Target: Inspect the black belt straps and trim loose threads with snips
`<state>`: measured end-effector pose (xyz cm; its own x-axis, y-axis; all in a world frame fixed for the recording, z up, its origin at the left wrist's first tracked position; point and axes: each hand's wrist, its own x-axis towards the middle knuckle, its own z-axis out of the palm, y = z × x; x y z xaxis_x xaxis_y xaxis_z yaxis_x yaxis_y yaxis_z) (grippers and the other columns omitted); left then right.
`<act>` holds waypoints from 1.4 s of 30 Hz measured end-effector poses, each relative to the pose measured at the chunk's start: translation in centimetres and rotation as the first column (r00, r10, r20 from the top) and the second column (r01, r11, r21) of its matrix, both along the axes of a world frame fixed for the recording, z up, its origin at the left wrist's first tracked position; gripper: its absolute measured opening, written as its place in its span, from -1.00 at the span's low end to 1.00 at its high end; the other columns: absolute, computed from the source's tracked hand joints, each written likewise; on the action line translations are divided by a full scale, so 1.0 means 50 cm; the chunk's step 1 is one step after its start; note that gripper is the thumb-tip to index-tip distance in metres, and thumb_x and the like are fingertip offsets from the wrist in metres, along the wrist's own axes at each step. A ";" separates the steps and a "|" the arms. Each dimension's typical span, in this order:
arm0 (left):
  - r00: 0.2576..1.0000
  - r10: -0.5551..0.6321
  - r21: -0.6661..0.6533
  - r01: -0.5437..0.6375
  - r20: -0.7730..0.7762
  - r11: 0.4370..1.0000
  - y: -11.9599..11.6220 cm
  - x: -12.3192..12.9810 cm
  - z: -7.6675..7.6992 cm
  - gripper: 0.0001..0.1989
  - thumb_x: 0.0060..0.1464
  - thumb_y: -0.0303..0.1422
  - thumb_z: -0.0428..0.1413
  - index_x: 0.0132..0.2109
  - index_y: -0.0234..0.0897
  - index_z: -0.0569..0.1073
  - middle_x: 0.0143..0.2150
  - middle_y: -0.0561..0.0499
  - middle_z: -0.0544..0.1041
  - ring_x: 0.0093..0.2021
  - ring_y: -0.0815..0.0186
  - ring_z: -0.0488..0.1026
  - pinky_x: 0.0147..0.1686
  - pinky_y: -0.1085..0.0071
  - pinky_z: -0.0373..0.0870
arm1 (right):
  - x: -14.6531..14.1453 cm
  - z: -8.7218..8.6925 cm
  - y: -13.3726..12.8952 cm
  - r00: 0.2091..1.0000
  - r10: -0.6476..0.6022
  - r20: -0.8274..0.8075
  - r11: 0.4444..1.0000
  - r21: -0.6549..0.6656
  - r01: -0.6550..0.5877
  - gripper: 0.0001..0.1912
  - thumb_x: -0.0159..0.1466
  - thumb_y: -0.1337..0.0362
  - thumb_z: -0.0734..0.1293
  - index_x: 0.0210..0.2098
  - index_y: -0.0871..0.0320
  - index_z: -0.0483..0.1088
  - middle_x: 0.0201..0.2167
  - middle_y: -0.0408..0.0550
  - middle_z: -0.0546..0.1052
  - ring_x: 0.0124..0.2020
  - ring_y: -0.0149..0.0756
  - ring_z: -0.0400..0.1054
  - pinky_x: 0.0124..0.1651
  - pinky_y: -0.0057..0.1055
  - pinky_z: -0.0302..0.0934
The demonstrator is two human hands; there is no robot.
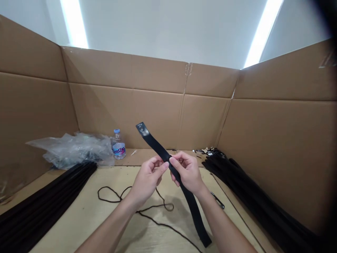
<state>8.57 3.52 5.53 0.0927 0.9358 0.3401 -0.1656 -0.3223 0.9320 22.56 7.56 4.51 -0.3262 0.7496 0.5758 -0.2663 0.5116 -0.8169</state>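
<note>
Cardboard walls [126, 112] across mid-frame, black bundles [50, 200] along lower left and lower right, plastic bag [81, 149] left of centre, black strap [193, 207] diagonal from frame centre to bottom right of centre; left hand [149, 175] and right hand [188, 172] both pinched closed on it mid-length, thumb tips nearly meeting; brown cord [110, 201] loose below, bottle [119, 150] beside bag

Bright, two glaring light strips [75, 23] overhead, soft shadows on the tabletop [79, 207], dark blur at right
</note>
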 end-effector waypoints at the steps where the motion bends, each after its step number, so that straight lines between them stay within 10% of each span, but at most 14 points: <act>1: 1.000 0.008 -0.017 -0.008 0.000 1.000 -0.001 -0.002 0.002 -0.62 -0.03 -0.17 0.23 -0.12 -0.33 0.48 -0.57 0.16 0.29 -0.67 0.61 -0.01 -0.69 0.61 -0.09 | -0.003 -0.002 -0.001 1.000 0.008 0.005 1.000 -0.002 -0.008 -0.72 0.25 0.08 0.31 -0.35 0.19 0.26 -0.75 -0.24 0.37 -0.83 -0.50 0.14 -0.81 -0.61 0.01; 11: 0.991 0.004 -0.104 0.010 0.133 0.995 0.014 -0.025 -0.015 -0.65 -0.17 -0.21 0.32 -0.28 -0.36 0.47 -0.67 0.27 0.03 -0.69 0.65 -0.18 -0.74 0.66 -0.24 | -0.021 -0.010 -0.018 0.998 -0.062 -0.005 0.995 0.075 0.063 -0.54 0.19 0.25 0.36 0.06 0.07 0.25 -0.52 -0.28 0.25 -0.73 -0.52 0.23 -0.77 -0.60 0.10; 21: 0.978 0.048 -0.101 -0.027 0.204 0.995 0.023 -0.040 -0.028 -0.60 -0.27 -0.24 0.37 -0.28 -0.36 0.48 -0.65 0.21 0.22 -0.71 0.67 -0.12 -0.75 0.69 -0.20 | -0.029 0.006 -0.051 0.894 -0.412 0.178 0.875 0.352 0.333 -0.62 0.05 0.39 0.35 -0.11 0.06 0.36 -0.58 -0.26 0.25 -0.58 -0.46 0.20 -0.53 -0.56 0.14; 29: 0.981 0.018 -0.074 -0.004 0.192 0.997 0.013 -0.055 -0.019 -0.64 -0.29 -0.26 0.38 -0.35 -0.39 0.49 -0.62 0.15 0.32 -0.76 0.69 -0.06 -0.78 0.68 -0.19 | -0.026 0.002 -0.058 0.962 0.015 0.274 0.999 0.045 -0.028 -0.64 0.22 0.30 0.26 -0.03 0.00 0.08 -0.53 -0.25 0.43 -0.68 -0.47 0.22 -0.66 -0.60 0.06; 42: 0.952 -0.059 -0.109 0.096 0.300 0.989 -0.005 -0.040 -0.022 -0.62 -0.29 -0.20 0.38 -0.45 -0.35 0.41 -0.73 0.28 0.02 -0.74 0.68 -0.21 -0.79 0.71 -0.24 | -0.018 0.015 -0.075 0.950 -0.133 0.283 0.981 0.173 0.086 -0.67 0.15 0.43 0.26 -0.14 0.06 0.13 -0.68 -0.37 0.17 -0.69 -0.54 0.04 -0.62 -0.61 -0.08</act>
<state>6.55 3.26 4.44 0.0795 0.9655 0.2481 -0.4596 -0.1854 0.8686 21.65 3.80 5.26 -0.4183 0.6987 0.5803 0.0370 0.6515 -0.7578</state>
